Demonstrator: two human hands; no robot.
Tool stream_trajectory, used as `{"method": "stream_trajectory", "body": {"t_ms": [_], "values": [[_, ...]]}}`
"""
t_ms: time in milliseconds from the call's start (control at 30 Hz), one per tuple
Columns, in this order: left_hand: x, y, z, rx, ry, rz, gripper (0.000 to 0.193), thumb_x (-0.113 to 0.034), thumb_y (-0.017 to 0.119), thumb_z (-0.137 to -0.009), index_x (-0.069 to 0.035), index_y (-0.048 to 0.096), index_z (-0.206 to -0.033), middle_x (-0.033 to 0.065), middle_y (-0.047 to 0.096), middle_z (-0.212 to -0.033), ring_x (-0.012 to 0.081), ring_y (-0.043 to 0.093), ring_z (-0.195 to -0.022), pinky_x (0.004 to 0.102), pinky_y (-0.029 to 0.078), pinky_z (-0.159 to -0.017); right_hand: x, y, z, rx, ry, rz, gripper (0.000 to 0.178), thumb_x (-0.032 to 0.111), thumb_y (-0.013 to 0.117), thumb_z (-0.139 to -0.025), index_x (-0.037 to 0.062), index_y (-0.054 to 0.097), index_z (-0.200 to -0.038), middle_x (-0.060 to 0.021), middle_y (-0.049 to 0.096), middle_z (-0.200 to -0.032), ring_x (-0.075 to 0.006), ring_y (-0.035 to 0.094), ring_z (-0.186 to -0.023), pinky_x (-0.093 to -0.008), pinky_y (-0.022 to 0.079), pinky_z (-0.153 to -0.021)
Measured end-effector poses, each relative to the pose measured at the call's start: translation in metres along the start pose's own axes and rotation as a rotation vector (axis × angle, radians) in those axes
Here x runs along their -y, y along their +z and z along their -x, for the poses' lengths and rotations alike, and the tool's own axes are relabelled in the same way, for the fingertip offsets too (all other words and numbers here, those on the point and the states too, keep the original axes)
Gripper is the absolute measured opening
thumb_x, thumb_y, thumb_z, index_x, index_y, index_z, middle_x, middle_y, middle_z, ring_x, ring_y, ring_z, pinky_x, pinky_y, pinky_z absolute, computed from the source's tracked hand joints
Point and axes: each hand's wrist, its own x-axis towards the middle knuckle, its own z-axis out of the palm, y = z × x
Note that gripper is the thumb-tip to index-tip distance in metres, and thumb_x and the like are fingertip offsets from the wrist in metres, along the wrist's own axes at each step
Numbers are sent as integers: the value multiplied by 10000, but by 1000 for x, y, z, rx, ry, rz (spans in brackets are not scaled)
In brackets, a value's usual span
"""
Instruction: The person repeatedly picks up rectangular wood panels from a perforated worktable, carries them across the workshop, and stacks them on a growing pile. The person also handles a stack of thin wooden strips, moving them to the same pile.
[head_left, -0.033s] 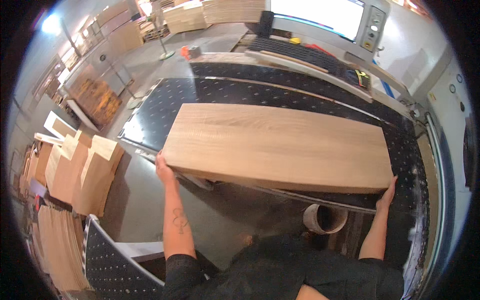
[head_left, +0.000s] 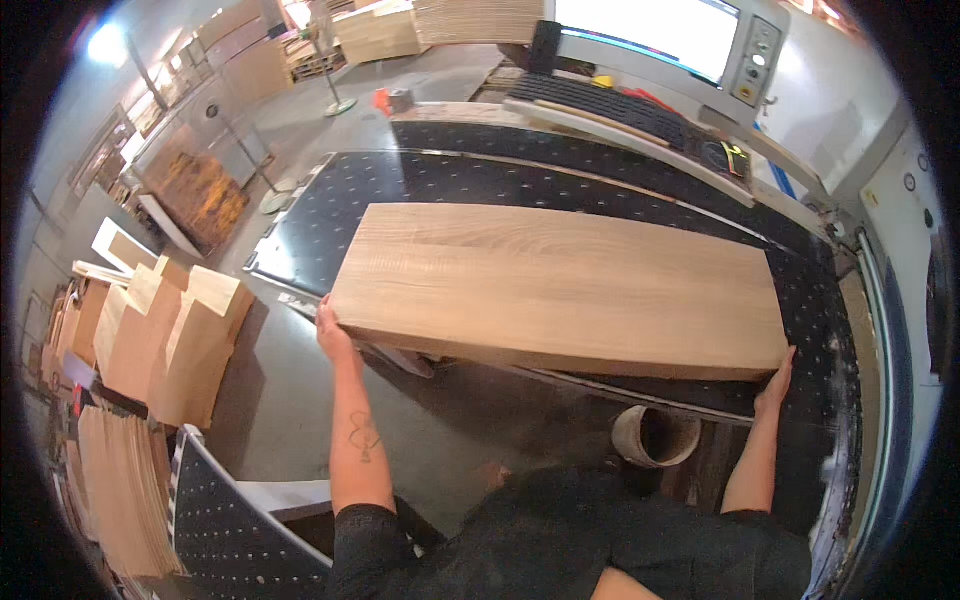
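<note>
A long, thick wood-grain board [head_left: 560, 285] lies in front of me, over the black worktable [head_left: 300, 215] dotted with small pale studs. Its near edge reaches out past the table's front edge at the left. My left hand [head_left: 333, 328] grips the board's near left corner, with the fingers partly hidden by the wood. At the other end, my right hand [head_left: 776, 378] is pressed against the near right corner, its fingers along the short side. Whether the board is one piece or a tight stack, I cannot tell.
Behind the table stand a lit monitor [head_left: 650, 35] and a black keyboard [head_left: 605, 105]. Cut wooden panels [head_left: 165, 335] are stacked at the left, above a pile of thin sheets [head_left: 125, 490]. A studded black side table [head_left: 235, 520] and a round duct opening [head_left: 655, 437] are close to me.
The whole view has shifted slightly. Both hands keep their places at the board's two ends, and the board lies almost the same against the table.
</note>
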Motion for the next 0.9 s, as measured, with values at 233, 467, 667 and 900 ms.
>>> {"method": "stream_trajectory", "body": {"t_ms": [233,467,667,900], "values": [[-19,-58,-83,-36,-5,-33,441,-304,422,-1057,-34,655,-1316,77,645,-1299,220,571,-1202,371,421,-1059,-3,128,27,172,-88,34,928,775,497,-940,113,426,-1586,-157,414,-1610,-336,343,-1495,-531,217,-1220],[-12,-107,-177,-59,-10,-118,479,-378,398,-1089,-50,610,-1365,78,610,-1342,207,531,-1253,384,381,-1097,-23,245,52,74,-99,24,849,703,506,-978,87,465,-1560,-164,464,-1580,-310,399,-1468,-499,236,-1212],[-18,-145,-264,-1,-104,-111,513,-406,446,-1091,-77,549,-1471,72,568,-1457,222,498,-1359,399,369,-1141,-24,326,104,74,-116,-13,780,619,511,-1015,42,483,-1539,-158,480,-1568,-295,446,-1434,-438,292,-1190],[-24,-205,-363,182,-170,-31,502,-381,456,-1104,-62,527,-1485,76,580,-1444,220,519,-1347,394,397,-1126,-20,413,176,11,-102,29,671,556,499,-1051,31,571,-1462,-142,579,-1465,-265,521,-1344,-399,338,-1147]]}}
